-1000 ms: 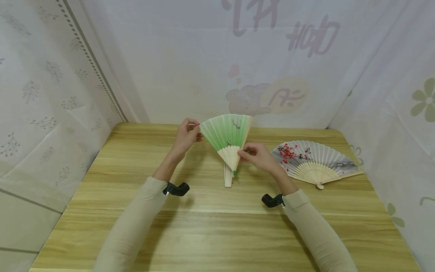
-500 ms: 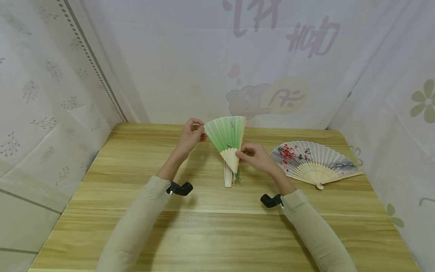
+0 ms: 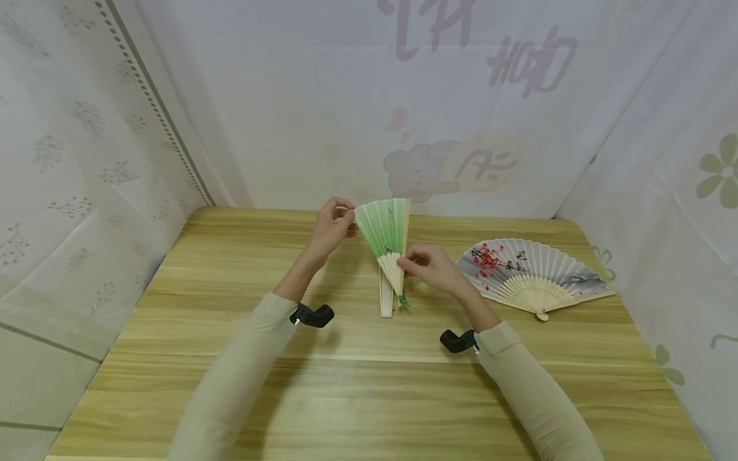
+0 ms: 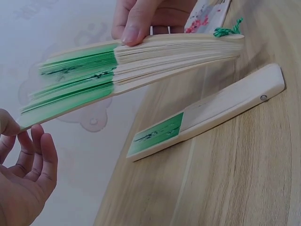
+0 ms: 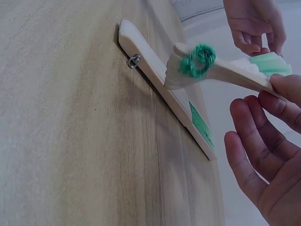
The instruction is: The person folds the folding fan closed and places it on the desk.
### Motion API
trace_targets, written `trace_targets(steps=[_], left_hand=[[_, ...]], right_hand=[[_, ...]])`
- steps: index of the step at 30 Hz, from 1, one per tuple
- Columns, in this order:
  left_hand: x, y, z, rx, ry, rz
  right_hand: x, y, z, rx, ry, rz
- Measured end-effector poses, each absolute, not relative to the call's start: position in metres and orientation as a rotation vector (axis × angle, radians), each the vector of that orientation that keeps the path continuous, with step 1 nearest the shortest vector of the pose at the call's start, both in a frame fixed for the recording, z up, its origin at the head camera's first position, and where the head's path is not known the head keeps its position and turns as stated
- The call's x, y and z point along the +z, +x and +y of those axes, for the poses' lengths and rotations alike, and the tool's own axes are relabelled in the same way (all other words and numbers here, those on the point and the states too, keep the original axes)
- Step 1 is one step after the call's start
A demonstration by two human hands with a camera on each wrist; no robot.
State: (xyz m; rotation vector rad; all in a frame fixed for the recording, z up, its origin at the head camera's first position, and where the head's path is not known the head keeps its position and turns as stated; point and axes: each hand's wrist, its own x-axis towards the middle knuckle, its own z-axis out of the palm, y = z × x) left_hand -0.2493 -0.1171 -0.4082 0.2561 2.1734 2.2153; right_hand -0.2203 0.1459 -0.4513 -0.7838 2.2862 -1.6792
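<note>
A green folding fan (image 3: 378, 227), partly spread, is held up over the table between both hands. My left hand (image 3: 332, 227) pinches the upper left corner of its leaf between thumb and finger. On the other side my right hand (image 3: 432, 266) pinches the right guard stick, low on the bamboo ribs. A green cord (image 5: 197, 61) is knotted at the pivot end. Beneath it on the table lies a second green folding fan (image 4: 207, 113), folded up, with a metal rivet at its end; the held fan hides part of it in the head view.
A grey-white folding fan (image 3: 536, 275) with red blossoms lies spread out to the right of my right hand. The wooden table (image 3: 357, 397) ends at a printed cloth backdrop (image 3: 300, 128), with cloth on both sides.
The held green fan has narrowed as its two sides came closer together. My left hand has moved right with its corner; my right hand has shifted slightly left.
</note>
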Motion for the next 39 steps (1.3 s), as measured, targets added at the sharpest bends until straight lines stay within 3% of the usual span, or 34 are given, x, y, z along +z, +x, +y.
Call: trace_targets(steps=[25, 32, 39], left_hand=[[-0.402, -0.256, -0.094, 2.199, 0.256, 2.227], [-0.402, -0.256, -0.092, 2.193, 0.221, 2.239], [-0.403, -0.255, -0.094, 2.196, 0.165, 2.253]], right_hand=[[-0.448, -0.223, 0.144, -1.552, -0.913, 2.338], [-0.415, -0.204, 0.14, -1.543, -0.898, 2.318], [-0.443, -0.218, 0.147, -1.53, -0.872, 2.364]])
